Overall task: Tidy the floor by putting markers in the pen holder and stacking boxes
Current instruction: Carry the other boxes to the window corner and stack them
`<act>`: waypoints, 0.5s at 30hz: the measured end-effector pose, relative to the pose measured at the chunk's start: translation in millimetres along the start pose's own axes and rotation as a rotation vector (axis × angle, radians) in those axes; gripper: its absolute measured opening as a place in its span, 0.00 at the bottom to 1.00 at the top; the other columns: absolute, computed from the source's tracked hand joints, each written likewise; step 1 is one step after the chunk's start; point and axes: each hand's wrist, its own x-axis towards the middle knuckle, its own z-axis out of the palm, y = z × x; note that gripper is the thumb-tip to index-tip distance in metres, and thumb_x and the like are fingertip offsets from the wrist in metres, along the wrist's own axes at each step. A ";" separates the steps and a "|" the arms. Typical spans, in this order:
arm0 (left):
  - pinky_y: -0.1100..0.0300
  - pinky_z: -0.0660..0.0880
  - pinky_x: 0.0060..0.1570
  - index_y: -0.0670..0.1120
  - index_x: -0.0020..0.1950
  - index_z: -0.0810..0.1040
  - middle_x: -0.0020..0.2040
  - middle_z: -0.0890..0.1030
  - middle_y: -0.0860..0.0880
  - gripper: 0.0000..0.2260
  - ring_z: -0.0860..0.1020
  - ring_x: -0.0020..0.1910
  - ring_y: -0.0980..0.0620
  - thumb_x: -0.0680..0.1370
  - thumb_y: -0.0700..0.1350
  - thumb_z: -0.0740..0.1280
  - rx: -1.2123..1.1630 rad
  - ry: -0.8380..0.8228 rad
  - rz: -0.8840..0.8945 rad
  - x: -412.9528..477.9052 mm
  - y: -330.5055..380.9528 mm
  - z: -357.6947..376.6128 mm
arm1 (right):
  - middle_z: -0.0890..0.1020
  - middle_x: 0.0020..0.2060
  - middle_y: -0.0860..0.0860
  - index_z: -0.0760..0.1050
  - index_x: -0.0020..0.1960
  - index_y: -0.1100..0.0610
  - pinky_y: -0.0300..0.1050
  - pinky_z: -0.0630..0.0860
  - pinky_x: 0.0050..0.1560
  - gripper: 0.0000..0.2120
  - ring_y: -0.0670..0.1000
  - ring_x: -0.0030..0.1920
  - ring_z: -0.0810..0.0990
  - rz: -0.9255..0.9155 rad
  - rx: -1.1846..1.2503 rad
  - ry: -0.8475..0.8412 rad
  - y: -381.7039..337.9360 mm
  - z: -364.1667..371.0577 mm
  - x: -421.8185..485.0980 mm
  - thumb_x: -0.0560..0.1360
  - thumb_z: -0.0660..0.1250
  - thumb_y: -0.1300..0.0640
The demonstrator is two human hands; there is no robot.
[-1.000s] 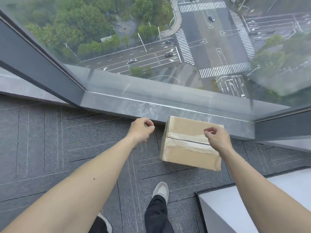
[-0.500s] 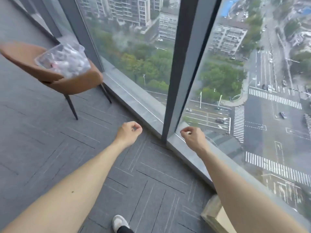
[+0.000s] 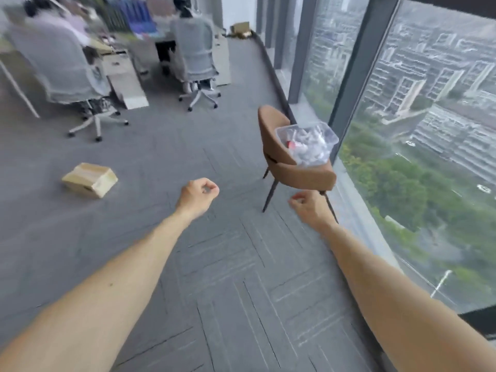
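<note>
Two empty hands at the moment: the left hand (image 3: 198, 196) and the right hand (image 3: 308, 208) are both hanging out in front, fingers loosely curled, gripping nothing. The cardboard box (image 3: 90, 179) is lying on the grey carpet floor (image 3: 241, 264) off to the left, well apart from either hand.

I'm guessing the step in hand is going over to fetch that box for stacking. Tips, fwiw: get right up to it before reaching and take it by two opposite sides with both hands spread wide. Carry it level, since it's impossible to tell whether anything is rattling around inside. When setting it on another box, line up the edges so the stack isn't leaning.

What looks like another box (image 3: 240, 28) is sitting way down by the window (image 3: 429, 130), too blurry to be sure. No markers or pen holder are showing anywhere. A clear tub (image 3: 308, 142) is resting on the brown chair (image 3: 276, 135) just beyond the right hand, but its contents are too smeared to call. Watch the chair legs when turning.
</note>
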 end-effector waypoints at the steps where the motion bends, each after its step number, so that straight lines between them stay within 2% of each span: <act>1: 0.60 0.67 0.39 0.51 0.42 0.80 0.40 0.81 0.50 0.04 0.79 0.43 0.49 0.77 0.46 0.70 -0.002 0.030 -0.014 12.2 -13.6 -15.7 | 0.82 0.36 0.51 0.83 0.47 0.56 0.45 0.76 0.45 0.07 0.51 0.39 0.79 -0.042 -0.004 -0.030 -16.3 13.8 17.8 0.76 0.67 0.55; 3: 0.60 0.67 0.40 0.50 0.42 0.80 0.42 0.81 0.50 0.04 0.79 0.44 0.48 0.77 0.46 0.70 0.002 0.090 -0.054 34.8 -36.4 -44.1 | 0.84 0.41 0.54 0.83 0.49 0.56 0.41 0.73 0.44 0.08 0.52 0.43 0.81 -0.093 -0.018 -0.099 -46.6 40.4 53.3 0.75 0.67 0.56; 6: 0.59 0.70 0.43 0.49 0.43 0.81 0.44 0.83 0.49 0.03 0.80 0.46 0.48 0.76 0.46 0.70 -0.009 0.177 -0.126 72.6 -65.8 -77.7 | 0.84 0.39 0.55 0.84 0.49 0.56 0.39 0.69 0.42 0.08 0.54 0.43 0.81 -0.166 -0.030 -0.169 -87.6 78.7 109.2 0.75 0.67 0.56; 10: 0.55 0.74 0.47 0.51 0.42 0.81 0.46 0.84 0.50 0.04 0.81 0.47 0.48 0.76 0.47 0.70 -0.024 0.270 -0.205 134.0 -93.5 -115.5 | 0.85 0.41 0.58 0.83 0.47 0.58 0.44 0.75 0.44 0.09 0.57 0.46 0.82 -0.260 -0.019 -0.247 -139.2 125.2 191.9 0.76 0.66 0.56; 12: 0.57 0.73 0.44 0.49 0.43 0.82 0.45 0.84 0.49 0.03 0.80 0.45 0.48 0.77 0.46 0.70 -0.044 0.333 -0.240 166.5 -99.4 -132.5 | 0.85 0.43 0.59 0.83 0.48 0.60 0.46 0.77 0.46 0.10 0.59 0.47 0.82 -0.275 0.012 -0.292 -167.6 144.3 235.1 0.76 0.66 0.55; 15: 0.62 0.69 0.35 0.44 0.47 0.82 0.44 0.82 0.48 0.05 0.76 0.41 0.51 0.78 0.45 0.69 -0.036 0.395 -0.286 208.2 -109.0 -156.0 | 0.83 0.40 0.54 0.82 0.45 0.58 0.41 0.71 0.42 0.08 0.55 0.44 0.80 -0.318 0.028 -0.363 -211.3 172.4 288.4 0.76 0.65 0.55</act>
